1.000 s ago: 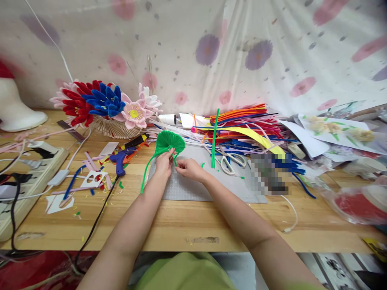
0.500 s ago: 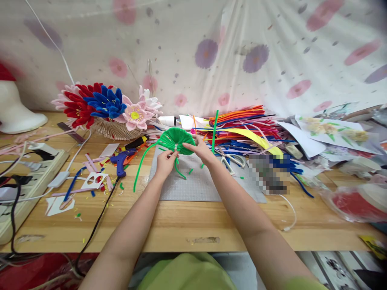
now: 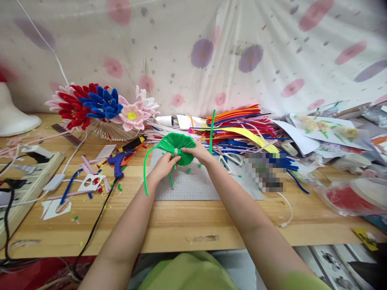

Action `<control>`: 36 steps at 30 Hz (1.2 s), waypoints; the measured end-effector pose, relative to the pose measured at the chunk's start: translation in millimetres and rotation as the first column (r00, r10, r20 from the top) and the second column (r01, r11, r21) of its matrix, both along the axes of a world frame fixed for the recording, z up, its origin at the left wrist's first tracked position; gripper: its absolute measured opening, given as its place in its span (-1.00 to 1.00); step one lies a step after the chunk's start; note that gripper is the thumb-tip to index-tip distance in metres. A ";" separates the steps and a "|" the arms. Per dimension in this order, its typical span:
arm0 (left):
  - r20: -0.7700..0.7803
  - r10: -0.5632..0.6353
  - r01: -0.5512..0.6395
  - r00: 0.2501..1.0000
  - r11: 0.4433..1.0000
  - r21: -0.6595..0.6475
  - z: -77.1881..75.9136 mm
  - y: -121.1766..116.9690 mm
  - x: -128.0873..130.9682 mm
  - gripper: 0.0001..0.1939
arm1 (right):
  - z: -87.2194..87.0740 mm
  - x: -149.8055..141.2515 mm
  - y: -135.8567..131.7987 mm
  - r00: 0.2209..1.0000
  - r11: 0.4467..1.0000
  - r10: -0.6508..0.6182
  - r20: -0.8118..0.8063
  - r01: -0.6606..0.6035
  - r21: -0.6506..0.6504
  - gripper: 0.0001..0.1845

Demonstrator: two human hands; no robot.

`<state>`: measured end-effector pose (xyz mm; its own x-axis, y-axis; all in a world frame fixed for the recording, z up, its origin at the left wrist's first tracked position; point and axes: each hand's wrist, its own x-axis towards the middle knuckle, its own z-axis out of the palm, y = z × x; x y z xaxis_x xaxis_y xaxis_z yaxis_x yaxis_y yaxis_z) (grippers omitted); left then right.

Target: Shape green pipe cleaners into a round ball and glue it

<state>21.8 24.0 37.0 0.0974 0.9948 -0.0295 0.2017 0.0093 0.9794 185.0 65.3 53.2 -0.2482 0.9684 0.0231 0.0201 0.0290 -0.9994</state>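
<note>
A round green disc of pipe cleaners [image 3: 173, 141], wound around a small centre hole, is held between both hands above the grey cutting mat [image 3: 193, 187]. My left hand [image 3: 164, 166] pinches its lower left edge near the centre. Fingers of my right hand [image 3: 199, 153] grip its right side, with the thumb on the near face. From the disc's left a long green pipe cleaner end [image 3: 146, 169] curves down over my left wrist. A shorter green end hangs below the disc. White-handled scissors [image 3: 231, 158] lie on the mat to the right of my right wrist.
A blue glue gun [image 3: 119, 161] and coloured scraps lie to the left. Behind stand pipe-cleaner flowers [image 3: 104, 102]. Bundles of pipe cleaners [image 3: 236, 114] run along the back. A power strip [image 3: 33, 181] sits far left, plastic-wrapped items [image 3: 356, 197] far right.
The green disc has turned and tilted more towards me, showing its centre hole more fully. Its long end has swung right, over my left wrist. The view has shifted slightly.
</note>
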 end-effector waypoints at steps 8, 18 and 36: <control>-0.097 0.175 -0.167 0.980 0.982 0.085 -4.8 1.6 -0.3 -0.73 | 10.1 -3.8 -10.4 0.992 0.996 0.038 0.119 -0.046 0.070 -0.68; 0.249 0.389 -0.403 0.887 0.915 0.007 -18.0 12.3 8.7 -0.72 | 20.8 -25.7 -38.7 0.807 0.945 -0.210 0.551 0.023 0.327 -0.73; 0.576 0.153 -0.128 0.803 0.988 -0.084 -5.3 2.2 2.9 -0.59 | -4.0 -13.4 -40.4 0.913 0.978 0.205 0.351 -0.209 -0.027 -0.91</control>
<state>24.8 26.2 31.8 -0.0321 0.9982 -0.0515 -0.4091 0.0339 0.9119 171.7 24.9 49.2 -0.4373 0.8946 -0.0916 0.3611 0.0814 -0.9290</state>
